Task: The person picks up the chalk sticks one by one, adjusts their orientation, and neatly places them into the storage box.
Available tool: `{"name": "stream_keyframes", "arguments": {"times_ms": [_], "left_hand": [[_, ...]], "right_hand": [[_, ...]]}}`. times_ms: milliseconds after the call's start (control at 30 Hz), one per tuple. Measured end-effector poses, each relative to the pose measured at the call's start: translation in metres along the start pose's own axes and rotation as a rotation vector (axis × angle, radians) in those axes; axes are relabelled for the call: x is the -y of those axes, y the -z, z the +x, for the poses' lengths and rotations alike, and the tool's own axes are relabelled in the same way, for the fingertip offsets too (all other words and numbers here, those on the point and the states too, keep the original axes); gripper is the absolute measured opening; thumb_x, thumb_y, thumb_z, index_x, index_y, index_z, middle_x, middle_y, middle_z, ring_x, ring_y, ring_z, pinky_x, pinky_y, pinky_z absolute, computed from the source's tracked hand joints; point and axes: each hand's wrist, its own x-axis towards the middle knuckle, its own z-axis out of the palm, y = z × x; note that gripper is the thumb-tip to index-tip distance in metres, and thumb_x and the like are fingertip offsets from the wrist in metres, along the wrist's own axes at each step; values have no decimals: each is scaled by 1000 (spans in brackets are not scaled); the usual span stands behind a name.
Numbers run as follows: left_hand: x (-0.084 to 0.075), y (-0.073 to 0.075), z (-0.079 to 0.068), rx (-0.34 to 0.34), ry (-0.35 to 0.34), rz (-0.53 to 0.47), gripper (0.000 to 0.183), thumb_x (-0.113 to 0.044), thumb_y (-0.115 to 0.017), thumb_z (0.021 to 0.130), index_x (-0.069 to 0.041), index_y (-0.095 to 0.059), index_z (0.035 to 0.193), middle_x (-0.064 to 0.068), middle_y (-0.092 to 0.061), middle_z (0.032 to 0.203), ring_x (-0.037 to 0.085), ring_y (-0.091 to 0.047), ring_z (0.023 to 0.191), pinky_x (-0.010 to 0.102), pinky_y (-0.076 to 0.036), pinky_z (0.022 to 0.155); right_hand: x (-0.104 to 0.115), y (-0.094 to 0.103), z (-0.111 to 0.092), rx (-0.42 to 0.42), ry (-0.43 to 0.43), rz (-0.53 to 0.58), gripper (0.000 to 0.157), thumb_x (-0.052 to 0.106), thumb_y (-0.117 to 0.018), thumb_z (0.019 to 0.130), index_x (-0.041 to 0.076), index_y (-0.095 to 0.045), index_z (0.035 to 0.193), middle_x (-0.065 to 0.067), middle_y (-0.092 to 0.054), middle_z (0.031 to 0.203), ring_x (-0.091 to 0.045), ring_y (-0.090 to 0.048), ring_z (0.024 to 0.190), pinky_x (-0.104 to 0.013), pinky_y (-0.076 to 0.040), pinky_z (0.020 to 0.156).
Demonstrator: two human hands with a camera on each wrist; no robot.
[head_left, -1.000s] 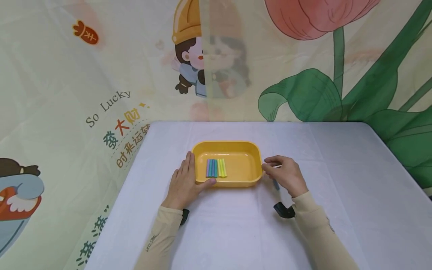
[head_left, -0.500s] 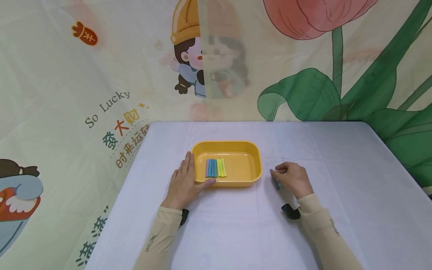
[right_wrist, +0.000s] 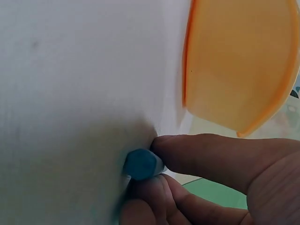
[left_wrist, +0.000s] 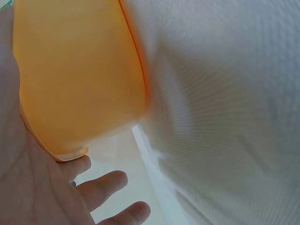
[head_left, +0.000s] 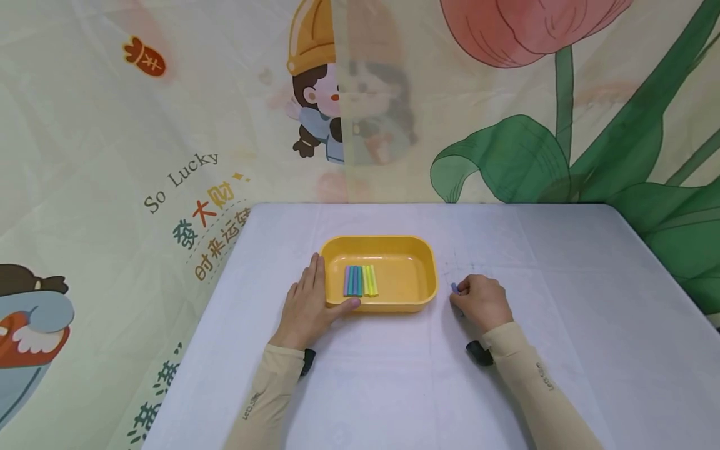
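Note:
Several slim sticks [head_left: 360,281], purple, teal and yellow, lie side by side in the yellow tray [head_left: 405,305]. My left hand [head_left: 306,306] rests along the tray's left side with straight fingers, its thumb over the front rim. To the right of the tray, my right hand [head_left: 482,301] pinches a blue crayon [right_wrist: 140,164] between thumb and fingers, low over the cloth. The crayon's six-sided end faces the right wrist camera, and the fingers cover most of its length. In the head view only its far tip shows.
A white cloth [head_left: 388,387] covers the table. Faint marks [head_left: 472,267] show on it just beyond my right hand. A printed curtain [head_left: 225,94] with cartoon figures and a tulip hangs behind and to the left.
My right hand has moved from beside the tray's right rim slightly right and toward me. Its fingers now grip the blue crayon that lay there. The left hand and tray stay put.

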Motion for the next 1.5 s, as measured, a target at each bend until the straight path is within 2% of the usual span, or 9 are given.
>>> {"name": "stream_keyframes", "arguments": {"times_ms": [567, 867, 1300, 1500], "left_hand": [[-1, 1, -1, -20, -10, 4, 129, -88, -52, 79, -2, -3, 162, 14, -6, 170, 32, -19, 153, 56, -26, 117], [-1, 1, -1, -11, -7, -1, 129, -88, -50, 79, -2, -2, 162, 14, -5, 170, 32, -18, 153, 57, -25, 117], [-2, 3, -2, -7, -2, 1, 129, -88, -51, 79, -2, -2, 162, 14, -5, 170, 31, -18, 153, 57, -25, 117], [-2, 3, -1, -10, -9, 7, 128, -87, -52, 80, -2, -2, 162, 14, -5, 169, 30, -18, 153, 56, -25, 117]], "right_hand": [[-4, 4, 1, 21, -28, 52, 30, 20, -77, 88, -3, -71, 107, -10, -71, 91, -21, -63, 77, -32, -55, 66], [-7, 8, 4, 75, -96, 107, 35, 26, -76, 89, -2, -71, 110, -11, -72, 93, -22, -62, 78, -33, -54, 69], [-14, 11, 9, 112, -131, 241, 44, 32, -74, 92, -2, -68, 120, -13, -72, 98, -20, -63, 77, -30, -56, 69], [-15, 9, 13, 186, -184, 434, 51, 38, -74, 93, 2, -66, 127, -8, -71, 102, -19, -66, 79, -30, -53, 82]]}}
